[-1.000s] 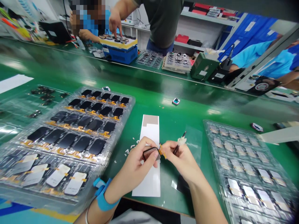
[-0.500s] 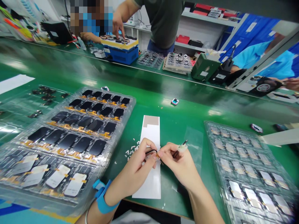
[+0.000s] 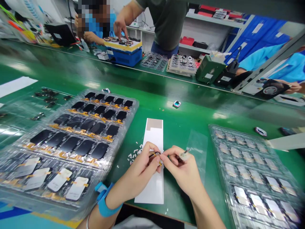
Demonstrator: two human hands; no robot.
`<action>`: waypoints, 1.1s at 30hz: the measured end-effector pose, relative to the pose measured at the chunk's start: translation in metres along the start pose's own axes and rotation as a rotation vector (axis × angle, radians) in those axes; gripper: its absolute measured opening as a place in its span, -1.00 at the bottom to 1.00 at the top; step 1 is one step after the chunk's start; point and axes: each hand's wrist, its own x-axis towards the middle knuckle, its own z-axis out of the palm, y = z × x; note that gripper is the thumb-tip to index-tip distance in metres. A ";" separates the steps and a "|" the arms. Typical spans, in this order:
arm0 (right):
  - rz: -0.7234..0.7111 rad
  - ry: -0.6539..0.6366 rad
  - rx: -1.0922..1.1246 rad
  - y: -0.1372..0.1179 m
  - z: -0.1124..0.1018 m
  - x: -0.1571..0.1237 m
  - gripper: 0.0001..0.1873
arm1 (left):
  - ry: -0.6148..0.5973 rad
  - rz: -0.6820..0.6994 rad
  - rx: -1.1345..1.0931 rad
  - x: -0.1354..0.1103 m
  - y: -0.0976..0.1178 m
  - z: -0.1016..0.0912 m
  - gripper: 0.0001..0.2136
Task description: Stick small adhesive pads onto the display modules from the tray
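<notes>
Over a white strip of backing sheet (image 3: 156, 136), my left hand (image 3: 145, 165) is closed on a small dark-edged screen module (image 3: 156, 154) with a bit of orange ribbon showing. Most of it is hidden by my fingers. My right hand (image 3: 178, 165) meets it there, thumb and forefinger pinched at the module's edge. A slim tool (image 3: 185, 154) with a whitish wrap and a pointed end sticks out from the back of that hand; the rest is covered by the fingers. Small white scraps (image 3: 133, 152) lie scattered left of the strip.
On the left stands a clear tray (image 3: 130, 117) of black screens; another clear tray (image 3: 212, 140) with silvery pieces is at right. A clear film (image 3: 197, 143) lies beside my right hand. Small watch-like frames (image 3: 176, 104) rest farther back. Co-workers sit or stand across the bench.
My fingers have shifted slightly around the module, and the tool's end in my right hand has tilted lower and to the left. The trays stay in place.
</notes>
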 end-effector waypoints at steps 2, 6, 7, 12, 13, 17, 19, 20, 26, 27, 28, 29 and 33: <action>0.007 -0.014 0.010 -0.001 -0.001 0.001 -0.79 | -0.001 0.009 0.040 0.001 0.001 0.000 -0.89; 0.064 -0.049 0.055 0.001 0.000 0.000 -0.75 | 0.021 0.020 0.145 0.002 0.003 0.001 -0.93; 0.077 -0.044 0.081 0.003 0.001 0.001 -0.73 | 0.025 0.019 0.167 0.002 0.003 0.001 -0.94; 0.046 0.136 0.174 0.007 0.000 0.017 -0.51 | 0.117 0.046 0.419 0.005 0.003 -0.001 -0.91; 0.036 0.171 0.172 0.008 0.000 0.025 -0.47 | 0.143 0.054 0.508 0.006 0.003 -0.002 -0.89; 0.056 0.188 0.185 0.019 0.007 0.063 -0.42 | 0.182 0.116 0.853 0.011 -0.001 -0.005 -0.89; 0.077 0.160 0.204 0.030 0.016 0.083 -0.48 | 0.178 0.152 0.981 0.012 -0.005 -0.006 -0.89; 0.083 0.153 0.215 0.037 0.022 0.092 -0.53 | 0.172 0.156 1.029 0.012 -0.007 -0.007 -0.88; 0.089 0.128 0.228 0.072 0.043 0.116 -0.77 | 0.141 0.098 1.157 0.012 -0.009 -0.008 -0.86; 0.082 0.126 0.227 0.075 0.044 0.115 -0.77 | 0.138 0.097 1.163 0.012 -0.008 -0.008 -0.86; 0.074 0.124 0.227 0.077 0.044 0.115 -0.77 | 0.135 0.098 1.168 0.012 -0.007 -0.008 -0.86; 0.067 0.121 0.229 0.078 0.044 0.114 -0.77 | 0.133 0.100 1.173 0.012 -0.006 -0.008 -0.86; 0.047 0.107 0.253 0.081 0.043 0.114 -0.78 | 0.118 0.086 1.196 0.013 -0.004 -0.008 -0.86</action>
